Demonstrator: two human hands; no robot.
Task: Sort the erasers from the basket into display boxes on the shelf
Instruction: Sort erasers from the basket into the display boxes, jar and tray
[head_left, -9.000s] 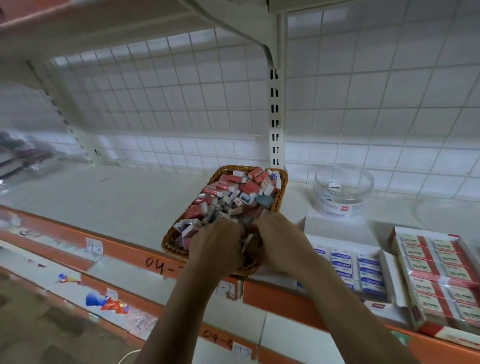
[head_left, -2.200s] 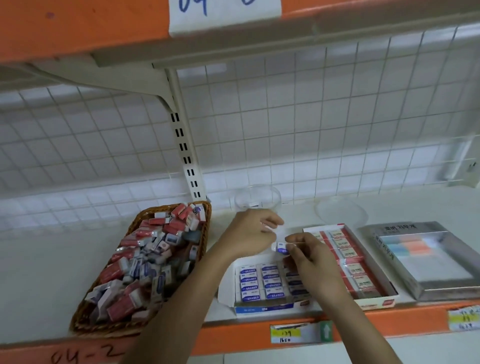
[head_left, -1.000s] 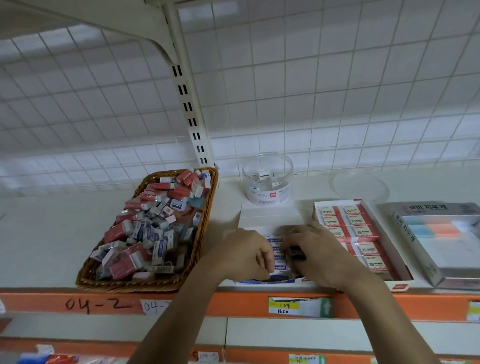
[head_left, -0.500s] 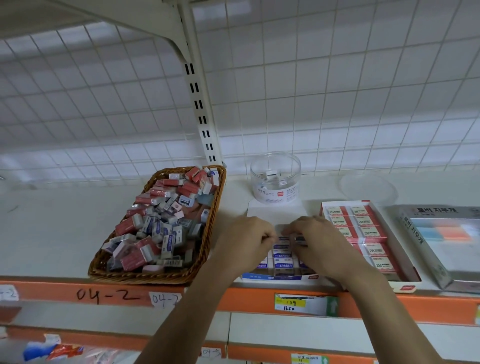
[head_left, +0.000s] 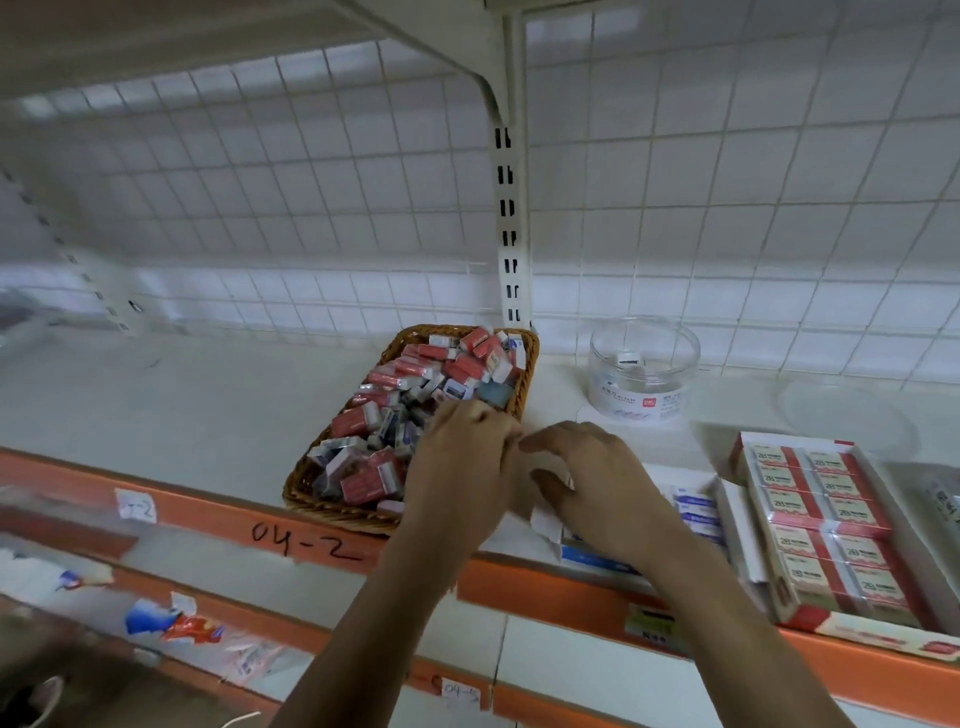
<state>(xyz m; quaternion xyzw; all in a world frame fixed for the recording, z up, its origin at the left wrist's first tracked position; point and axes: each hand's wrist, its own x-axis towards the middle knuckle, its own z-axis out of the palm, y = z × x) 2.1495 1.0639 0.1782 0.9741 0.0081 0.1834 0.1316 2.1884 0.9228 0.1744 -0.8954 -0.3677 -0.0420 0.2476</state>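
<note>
Erasers (head_left: 410, 384) — small rectangular blocks in red-and-white and blue-and-white paper sleeves — lie heaped in the oval brown wicker basket (head_left: 332, 514). It sits on the white shelf board (head_left: 182, 395) with its long axis running from near-left to far-right. The left hand (head_left: 462, 467) hangs over the near-right end of that heap, its back to the camera and its fingers bent down toward the pile. The fingertips are mostly hidden behind the knuckles, so I cannot tell whether they pinch an eraser or only touch the top layer. Nearly all the heap lies to the left of and beyond this hand, and the nearest blocks are straight under it. They lie every way, with no shared long axis, so each would likely have to be taken as it lies and turned afterwards.

The right hand (head_left: 597, 488) is just beside the left, fingers loosely spread and holding nothing that shows, forefinger pointing left toward the basket. Under its palm and wrist sits the open white-and-blue cardboard display box (head_left: 587, 557), with blue-sleeved erasers (head_left: 698, 512) in rows. To the right of that hand stands the red-and-cream cardboard display box (head_left: 883, 636).

The left hand is therefore nearer to the basket and the right nearer to the boxes. A pick by the left calls for a short carry rightward — past the right hand — to whichever box matches the sleeve colour.
</note>
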